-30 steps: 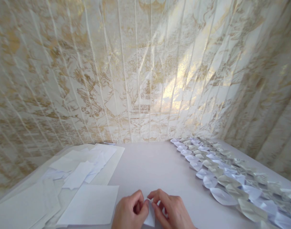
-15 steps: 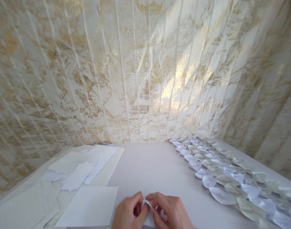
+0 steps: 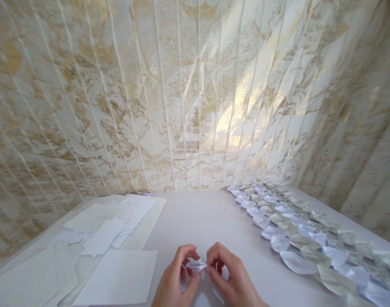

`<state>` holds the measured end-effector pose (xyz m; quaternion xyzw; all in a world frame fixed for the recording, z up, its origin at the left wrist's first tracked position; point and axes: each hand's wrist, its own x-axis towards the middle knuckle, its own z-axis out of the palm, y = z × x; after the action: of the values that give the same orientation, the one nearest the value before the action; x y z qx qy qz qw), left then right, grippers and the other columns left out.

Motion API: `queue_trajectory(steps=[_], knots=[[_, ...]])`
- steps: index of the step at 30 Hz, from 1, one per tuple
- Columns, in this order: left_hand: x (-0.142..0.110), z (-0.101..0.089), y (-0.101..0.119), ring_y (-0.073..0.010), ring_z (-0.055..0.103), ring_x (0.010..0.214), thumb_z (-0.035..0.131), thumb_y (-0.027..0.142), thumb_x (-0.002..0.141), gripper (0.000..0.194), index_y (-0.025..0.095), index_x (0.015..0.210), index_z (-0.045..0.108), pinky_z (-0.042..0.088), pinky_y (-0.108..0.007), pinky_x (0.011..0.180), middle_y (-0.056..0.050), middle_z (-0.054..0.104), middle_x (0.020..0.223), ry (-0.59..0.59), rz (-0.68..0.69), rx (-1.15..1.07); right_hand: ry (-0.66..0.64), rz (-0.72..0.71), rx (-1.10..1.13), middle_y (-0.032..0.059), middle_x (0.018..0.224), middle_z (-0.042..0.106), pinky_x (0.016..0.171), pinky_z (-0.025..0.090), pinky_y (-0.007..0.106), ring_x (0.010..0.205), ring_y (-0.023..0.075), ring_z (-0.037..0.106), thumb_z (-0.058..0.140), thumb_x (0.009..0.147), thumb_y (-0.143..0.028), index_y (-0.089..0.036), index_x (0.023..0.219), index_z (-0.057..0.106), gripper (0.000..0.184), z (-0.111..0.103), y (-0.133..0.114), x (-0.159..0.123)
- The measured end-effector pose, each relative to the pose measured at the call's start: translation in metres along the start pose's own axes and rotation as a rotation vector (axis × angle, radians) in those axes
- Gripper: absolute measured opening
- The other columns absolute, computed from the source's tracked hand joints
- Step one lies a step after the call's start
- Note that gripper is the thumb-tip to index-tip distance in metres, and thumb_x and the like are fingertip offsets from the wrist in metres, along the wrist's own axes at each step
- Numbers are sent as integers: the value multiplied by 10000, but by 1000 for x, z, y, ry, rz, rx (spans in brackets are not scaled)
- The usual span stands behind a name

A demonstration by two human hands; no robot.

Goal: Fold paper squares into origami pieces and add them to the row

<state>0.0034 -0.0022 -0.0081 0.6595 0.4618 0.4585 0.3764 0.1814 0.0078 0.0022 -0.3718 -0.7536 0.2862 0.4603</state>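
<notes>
A small folded white paper piece [image 3: 196, 266] with pointed ends is held between my two hands, just above the table near its front. My left hand [image 3: 178, 277] grips its left side, thumb below and fingers curled behind. The thumb and forefinger of my right hand [image 3: 228, 273] pinch its right tip. Some of the left fingers are hidden behind the paper and thumb. To the left of my hands lies a flat white paper sheet [image 3: 118, 277].
Loose white and off-white paper pieces [image 3: 102, 236] overlap on the table's left side. Rows of folded, leaf-shaped papers [image 3: 297, 262], white and greyish, cover the right side. A patterned white-and-gold curtain [image 3: 188, 106] hangs behind the white table [image 3: 195, 217].
Both hands have lifted slightly and moved a little apart. The folded paper, mostly covered by fingers before, now shows its pointed, opened-out shape between them.
</notes>
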Motion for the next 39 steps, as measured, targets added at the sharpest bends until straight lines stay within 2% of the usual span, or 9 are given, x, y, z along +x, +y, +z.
queue_trajectory(steps=[3,5,10,14,18,23,28,32,39], knots=[[0,-1,0,-165,647,797,507,287,867,264,227,1107,600,478,-253,742,-37,704,1001,-52,-27,-15,-36,-238,-146,26,841,630,661,453,249,738,163,564,489,888,-93,-220,938,575,161,-4,-3,1],[0,-1,-1,-182,667,914,485,271,864,286,219,1109,622,487,-264,818,-52,713,1050,-77,-30,-49,-63,-364,-238,39,863,636,680,449,270,765,180,557,461,879,-64,-230,1000,590,243,-4,-4,2],[-2,1,3,-211,642,1064,532,167,735,408,218,1122,651,478,-293,927,-65,703,1165,-59,-65,-105,-35,-504,-392,37,816,603,645,429,279,732,187,516,454,942,-114,-228,1011,617,210,-1,-6,3],[-6,4,9,-237,630,1049,564,174,718,464,219,1177,618,517,-313,856,-102,609,1316,8,-45,-255,23,-493,-440,41,851,612,671,427,297,756,183,520,423,988,-142,-215,961,626,217,-6,-7,3],[-7,5,9,-208,640,936,575,357,840,167,215,919,608,519,-266,737,-104,598,1247,44,-76,-288,39,-490,-460,47,880,622,681,421,307,776,186,522,403,1005,-145,-216,958,634,246,-11,-8,3],[-4,7,1,-176,619,830,534,556,887,366,209,772,557,479,-248,667,-80,603,1121,38,-36,-185,15,-512,-443,39,876,647,695,420,307,787,184,524,400,1029,-179,-228,1020,646,251,-11,-9,4],[-4,7,1,-170,618,834,517,560,904,371,211,786,563,481,-252,724,-66,597,1076,71,17,-204,-5,-548,-486,34,820,657,674,417,306,738,174,527,360,1053,-228,-216,1040,645,286,-9,-9,4],[-4,6,6,-173,615,820,536,554,890,359,214,779,571,498,-245,710,-62,615,1074,126,0,-191,-28,-563,-542,42,794,653,659,420,319,716,185,517,272,1068,-252,-203,1092,632,365,-7,-10,5],[-4,7,11,-217,610,970,517,539,899,355,220,750,566,505,-251,767,-87,620,1102,212,44,-131,-33,-584,-612,55,841,652,710,412,341,766,206,515,265,1061,-238,-188,1089,618,358,-5,-10,5]])
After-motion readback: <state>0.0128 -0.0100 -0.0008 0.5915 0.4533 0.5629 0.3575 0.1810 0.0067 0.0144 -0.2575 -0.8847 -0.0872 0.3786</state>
